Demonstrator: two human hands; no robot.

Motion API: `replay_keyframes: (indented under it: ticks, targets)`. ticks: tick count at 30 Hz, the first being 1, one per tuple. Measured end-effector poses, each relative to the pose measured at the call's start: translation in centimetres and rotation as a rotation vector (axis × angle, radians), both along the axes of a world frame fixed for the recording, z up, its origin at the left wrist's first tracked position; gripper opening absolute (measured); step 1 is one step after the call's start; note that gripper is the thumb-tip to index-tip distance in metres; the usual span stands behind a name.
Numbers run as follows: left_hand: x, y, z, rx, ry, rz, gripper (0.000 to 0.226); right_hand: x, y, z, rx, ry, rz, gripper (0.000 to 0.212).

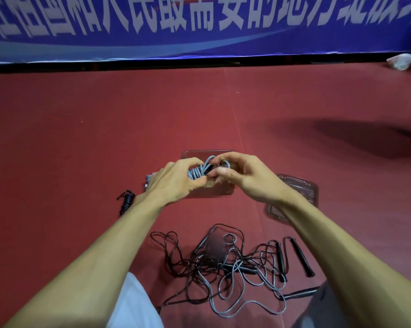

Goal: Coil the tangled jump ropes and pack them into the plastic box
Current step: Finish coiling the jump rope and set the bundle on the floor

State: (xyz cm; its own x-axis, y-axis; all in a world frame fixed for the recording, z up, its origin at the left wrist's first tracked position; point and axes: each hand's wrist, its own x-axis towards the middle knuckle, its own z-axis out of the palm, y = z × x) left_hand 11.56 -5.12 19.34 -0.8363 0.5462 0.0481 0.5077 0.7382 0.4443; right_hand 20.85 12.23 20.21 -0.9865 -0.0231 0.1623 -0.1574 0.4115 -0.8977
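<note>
Holding a grey rope bundle between both hands, over the clear plastic box, at 12 o'clock from the tangled ropes. Gripping the bundle's 8 o'clock end with the left hand, fingers curled round the wraps. Pinching a loop at the 2 o'clock end with the right hand, thumb and fingers closed on it. Lying with long axis roughly 8 to 2 o'clock; contact with the box cannot be told. Below, on the red carpet, the box itself, long side 9 to 3. At its 3 o'clock, just beside, a clear lid. At its 9 o'clock, a black coiled rope, long axis about 12 to 6. At 3 o'clock of the tangle, black handles, pointing 11 to 5.
</note>
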Motion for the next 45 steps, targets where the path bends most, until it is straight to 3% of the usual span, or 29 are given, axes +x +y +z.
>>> replay_keyframes:
  ticks: [4,8,10,15,20,23,28,32,45]
  targets:
    - [0.2,-0.2,0.0,0.005,-0.06,-0.073,0.014,-0.2,0.3,-0.2,0.352,0.216,-0.137,0.012]
    - [0.7,0.1,0.0,0.133,-0.172,-0.147,0.009,-1.2,0.4,-0.7,0.474,0.419,-0.368,0.029]
    - [0.9,0.5,0.0,0.189,-0.222,-0.166,0.009,-1.6,0.1,-0.5,0.329,0.444,-0.442,0.035]
    - [1.2,1.4,0.1,0.308,-0.28,-0.188,0.009,-1.5,-1.2,0.8,-0.341,0.348,-0.529,0.046]
    - [1.3,1.7,0.0,0.229,-0.235,-0.138,0.026,-1.6,-1.5,0.9,-0.585,0.225,-0.418,0.048]
    - [1.2,1.1,0.2,0.259,-0.326,-0.087,0.028,-2.0,-1.6,0.8,-0.681,0.151,-0.324,0.034]
    - [1.5,0.6,0.4,0.385,-0.5,-0.036,0.022,-1.5,-1.4,0.4,-0.516,0.15,-0.246,0.031]
    - [1.8,0.4,1.0,0.475,-0.569,-0.008,0.03,-1.0,-1.2,0.9,-0.431,0.201,-0.31,0.026]
    - [2.3,1.2,1.2,0.5,-0.428,-0.062,0.025,-0.4,-1.1,1.1,-0.154,0.127,-0.596,0.018]
